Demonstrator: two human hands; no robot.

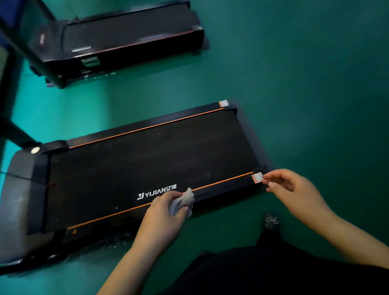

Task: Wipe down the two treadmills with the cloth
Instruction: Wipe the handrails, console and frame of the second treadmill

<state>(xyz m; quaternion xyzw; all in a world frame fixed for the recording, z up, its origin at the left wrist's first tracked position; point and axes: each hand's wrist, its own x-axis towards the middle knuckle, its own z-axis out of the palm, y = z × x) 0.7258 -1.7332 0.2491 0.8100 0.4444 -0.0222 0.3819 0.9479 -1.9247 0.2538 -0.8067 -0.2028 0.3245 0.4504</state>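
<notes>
Two black treadmills lie on a green floor. The near treadmill [145,167] has orange edge stripes and a white logo on its belt. The far treadmill [128,34] sits at the upper left, blurred. My left hand [167,208] grips a bunched grey cloth [182,202] over the near side rail of the near treadmill. My right hand [289,185] hovers by the rear near corner, fingers loosely curled and holding nothing, its fingertips next to a small red-and-white sticker [257,178].
Dark upright frame posts [28,47] rise at the left, by the treadmills' front ends. My dark-clothed legs and a shoe [270,222] fill the bottom right. Green floor [308,75] spreads to the right and between the two machines.
</notes>
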